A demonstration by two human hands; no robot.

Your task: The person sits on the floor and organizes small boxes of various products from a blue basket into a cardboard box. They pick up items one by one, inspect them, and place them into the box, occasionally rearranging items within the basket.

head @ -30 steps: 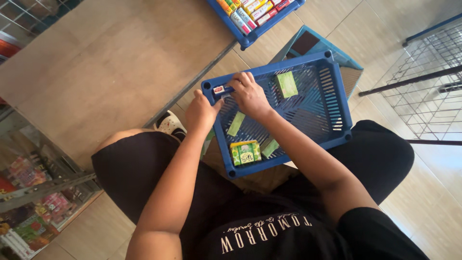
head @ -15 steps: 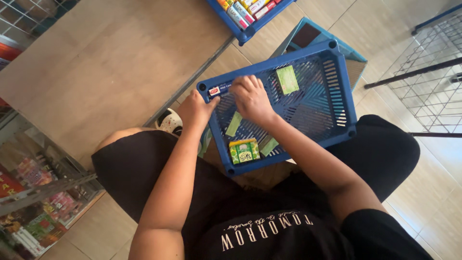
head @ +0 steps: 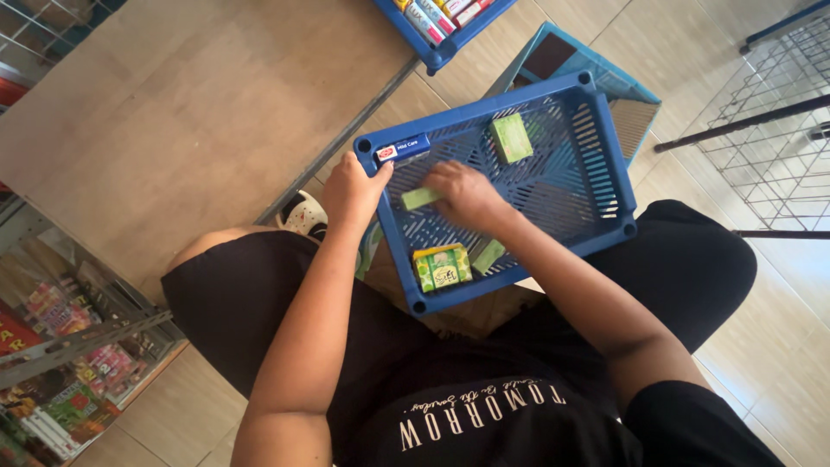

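A seated person in dark clothes balances a blue slotted plastic basket (head: 596,186) across the lap, so both hands can work inside it. Nearest the body, a small green and yellow box (head: 442,266) and a green packet (head: 489,256) lie flat on the basket floor. Further out, the left hand (head: 353,190) clenches the basket's left rim, apparently to steady it, while the right hand (head: 467,195) pinches a pale green packet (head: 420,198) at the centre; another green packet (head: 511,138) lies towards the far rim.

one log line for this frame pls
left hand: grips blue basket rim | right hand: inside, on green packet | two more green packets, one green box inside
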